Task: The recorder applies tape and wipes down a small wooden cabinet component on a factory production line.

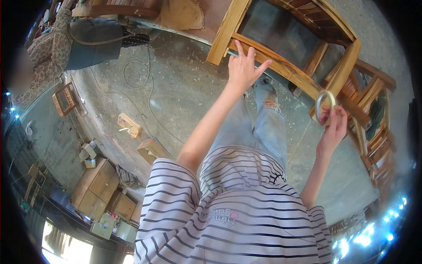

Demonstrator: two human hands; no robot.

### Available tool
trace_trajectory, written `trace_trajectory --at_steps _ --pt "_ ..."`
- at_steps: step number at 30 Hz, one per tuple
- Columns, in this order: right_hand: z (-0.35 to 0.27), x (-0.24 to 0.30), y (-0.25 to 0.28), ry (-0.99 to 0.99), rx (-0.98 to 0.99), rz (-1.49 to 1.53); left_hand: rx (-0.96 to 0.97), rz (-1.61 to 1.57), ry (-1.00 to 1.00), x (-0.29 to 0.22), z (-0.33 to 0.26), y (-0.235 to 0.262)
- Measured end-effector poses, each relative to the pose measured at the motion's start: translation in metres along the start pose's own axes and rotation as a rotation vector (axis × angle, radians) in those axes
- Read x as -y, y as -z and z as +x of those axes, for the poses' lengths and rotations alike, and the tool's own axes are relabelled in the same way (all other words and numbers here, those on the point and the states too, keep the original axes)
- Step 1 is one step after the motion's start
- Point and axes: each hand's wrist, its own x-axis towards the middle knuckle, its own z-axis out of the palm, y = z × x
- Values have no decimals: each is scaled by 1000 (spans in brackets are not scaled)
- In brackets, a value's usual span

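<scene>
The wooden chair frame (285,66) at one o'clock is honey yellow with darker brown streaks. The tape roll (324,107) at three o'clock is pale cream. The shirt (228,220) at six o'clock is white with thin black stripes. The jeans (255,127) are faded light blue. The floor (184,88) is grey-green.

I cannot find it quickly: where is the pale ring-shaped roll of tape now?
In the head view, the pale ring-shaped roll of tape is at the right, held in the right hand, beside the wooden chair frame.
</scene>
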Motion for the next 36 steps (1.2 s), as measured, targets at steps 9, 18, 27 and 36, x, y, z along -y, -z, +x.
trace_trajectory --at_steps 9,18,27,36 --pt "22 4 26 -4 68 1 -432 -1111 626 26 -5 -36" --pt "48 -9 94 -45 41 36 -565 -1154 735 21 1 -60" --pt "66 -14 127 -78 26 82 -273 -1514 1035 11 4 -48" --pt "72 -23 131 -93 48 64 -568 -1078 836 15 9 -72"
